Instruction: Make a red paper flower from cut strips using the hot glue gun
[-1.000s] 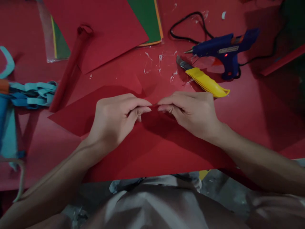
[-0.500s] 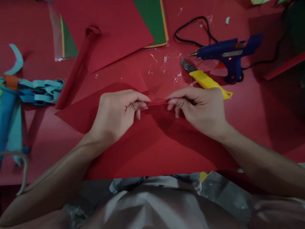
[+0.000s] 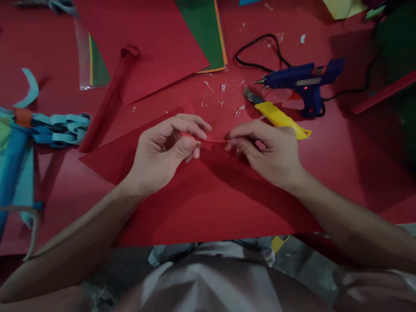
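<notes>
A thin red paper strip (image 3: pixel 212 140) is stretched between my two hands above red sheets on the table. My left hand (image 3: pixel 165 149) pinches one end between thumb and fingers, and a bit of the strip shows behind the thumb. The other end sits in the fingertips of my right hand (image 3: pixel 268 151), which is closed in a pinch. Beneath both hands lies a large red paper sheet (image 3: pixel 214 208), reaching to the table's front edge. Just past my right hand rests a yellow box cutter (image 3: pixel 281 119) with its blade end pointing away to the left.
A blue glue gun (image 3: pixel 300 80), its red light lit, lies at the right with a black cord. At the left are a rolled red paper tube (image 3: pixel 107 102) and a blue paper chain (image 3: pixel 61 130). Red paper (image 3: pixel 156 47) covers green sheets behind. Glue strings dot the table.
My left hand has turned, with its thumb now more visible and its fingers shifted along the strip. The strip looks thinner, seen more edge-on. The whole view has shifted slightly.
</notes>
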Demonstrator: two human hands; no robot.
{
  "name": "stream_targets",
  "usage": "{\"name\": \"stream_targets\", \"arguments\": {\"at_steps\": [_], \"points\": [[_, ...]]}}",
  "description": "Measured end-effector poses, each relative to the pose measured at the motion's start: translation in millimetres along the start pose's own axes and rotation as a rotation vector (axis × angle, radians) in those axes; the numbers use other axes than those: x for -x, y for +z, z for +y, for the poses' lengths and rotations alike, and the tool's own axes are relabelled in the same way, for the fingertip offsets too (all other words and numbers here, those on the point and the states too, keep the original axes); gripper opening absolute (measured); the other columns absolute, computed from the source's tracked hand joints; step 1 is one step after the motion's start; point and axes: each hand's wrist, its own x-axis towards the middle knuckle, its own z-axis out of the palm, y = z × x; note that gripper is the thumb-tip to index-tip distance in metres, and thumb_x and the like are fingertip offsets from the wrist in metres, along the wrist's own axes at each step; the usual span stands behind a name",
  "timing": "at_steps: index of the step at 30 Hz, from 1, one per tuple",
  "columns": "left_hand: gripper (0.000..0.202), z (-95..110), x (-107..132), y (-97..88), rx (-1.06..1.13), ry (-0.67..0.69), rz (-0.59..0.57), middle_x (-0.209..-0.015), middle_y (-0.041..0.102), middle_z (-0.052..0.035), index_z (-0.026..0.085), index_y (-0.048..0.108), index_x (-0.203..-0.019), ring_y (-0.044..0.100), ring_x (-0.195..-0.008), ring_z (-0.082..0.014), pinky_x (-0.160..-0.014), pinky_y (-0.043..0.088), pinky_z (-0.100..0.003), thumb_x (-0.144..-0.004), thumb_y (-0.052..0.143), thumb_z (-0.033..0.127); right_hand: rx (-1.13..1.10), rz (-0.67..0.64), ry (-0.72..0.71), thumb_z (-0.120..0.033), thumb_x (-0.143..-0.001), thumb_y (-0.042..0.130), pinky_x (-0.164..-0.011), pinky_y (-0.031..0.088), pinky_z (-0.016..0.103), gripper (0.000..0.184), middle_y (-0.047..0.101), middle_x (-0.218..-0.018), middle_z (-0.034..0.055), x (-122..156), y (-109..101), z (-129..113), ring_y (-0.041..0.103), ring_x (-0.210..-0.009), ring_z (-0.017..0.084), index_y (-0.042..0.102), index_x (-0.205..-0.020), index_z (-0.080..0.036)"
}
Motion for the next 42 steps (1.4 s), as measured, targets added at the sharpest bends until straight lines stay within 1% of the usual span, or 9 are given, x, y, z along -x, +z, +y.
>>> {"name": "stream_targets", "arguments": {"at_steps": [3,7,11,16,22,25,28,32,42], "points": [[0.017,4,3,6.8,0.013,0.051,-0.063,-0.098,0.08,-0.0012,0.026,0.076,-0.092,0.07,-0.068,-0.0111,-0.067,0.059,-0.027,-0.097,0.08,0.042,-0.033,-0.02,0.044,-0.029,-0.102,0.067,-0.06,0.057,0.024,0.014,0.078,-0.075,-0.0011,2,2,-8,0.07,-0.061,0.012,0.078,-0.105,-0.023],[0.02,9,6,13.0,-0.295,0.164,-0.136,-0.094,0.079,-0.0068,0.026,0.082,-0.085,0.074,-0.08,-0.0172,-0.071,0.06,-0.03,-0.096,0.08,0.042,-0.183,-0.049,0.144,-0.039,-0.099,0.072,-0.068,0.064,0.026,0.019,0.082,-0.09,0.0036,-1,3,-15,0.077,-0.076,0.015,0.077,-0.1,-0.021],[0.007,12,10,13.9,-0.366,0.241,-0.26,-0.083,0.073,-0.0025,0.028,0.083,-0.094,0.066,-0.068,-0.0123,-0.063,0.054,-0.025,-0.097,0.077,0.028,-0.296,-0.05,0.215,-0.044,-0.094,0.08,-0.073,0.067,0.028,0.028,0.082,-0.087,0.002,-5,4,-11,0.08,-0.082,0.017,0.074,-0.111,-0.023],[0.008,15,14,18.4,-0.383,0.088,-0.384,-0.067,0.073,0.0054,0.023,0.075,-0.091,0.06,-0.052,-0.0067,-0.052,0.045,-0.018,-0.097,0.071,0.02,-0.34,-0.043,0.278,-0.045,-0.092,0.081,-0.067,0.067,0.029,0.025,0.083,-0.088,0.0043,-7,2,-10,0.079,-0.079,0.018,0.075,-0.095,-0.022],[0.021,14,14,22.0,-0.255,-0.033,-0.305,-0.086,0.08,-0.003,0.021,0.072,-0.098,0.069,-0.058,-0.0112,-0.056,0.053,-0.022,-0.103,0.068,0.04,-0.325,0.038,0.234,-0.051,-0.09,0.083,-0.061,0.063,0.028,0.03,0.079,-0.088,0.0031,-9,-3,-11,0.073,-0.073,0.015,0.073,-0.086,-0.023],[0.034,14,11,23.7,-0.037,-0.258,-0.225,-0.098,0.083,-0.0079,0.022,0.06,-0.123,0.075,-0.059,-0.0152,-0.054,0.058,-0.025,-0.107,0.06,0.052,-0.307,-0.004,0.216,-0.055,-0.089,0.082,-0.061,0.062,0.028,0.034,0.076,-0.085,0.0029,-9,-4,-11,0.072,-0.073,0.015,0.072,-0.086,-0.023],[0.036,15,8,25.8,-0.073,-0.42,-0.229,-0.089,0.083,-0.0051,0.021,0.06,-0.126,0.075,-0.056,-0.0155,-0.05,0.056,-0.023,-0.107,0.061,0.052,-0.305,-0.076,0.189,-0.057,-0.091,0.08,-0.065,0.063,0.028,0.036,0.075,-0.089,0.0034,-9,-4,-13,0.073,-0.079,0.016,0.071,-0.09,-0.022],[0.033,15,6,24.5,-0.161,-0.41,-0.202,-0.083,0.081,-0.004,0.019,0.071,-0.104,0.072,-0.054,-0.0133,-0.046,0.052,-0.021,-0.104,0.067,0.051,-0.305,-0.151,0.18,-0.054,-0.095,0.077,-0.07,0.064,0.027,0.032,0.074,-0.09,0.003,-7,-5,-15,0.074,-0.083,0.016,0.072,-0.097,-0.022],[0.025,11,8,20.5,-0.301,-0.277,-0.124,-0.069,0.074,0.0022,0.021,0.072,-0.096,0.062,-0.047,-0.0092,-0.047,0.05,-0.019,-0.108,0.058,0.036,-0.267,-0.198,0.127,-0.041,-0.101,0.069,-0.083,0.064,0.027,0.025,0.076,-0.111,0.005,-4,-4,-12,0.074,-0.094,0.016,0.072,-0.119,-0.023]]}}
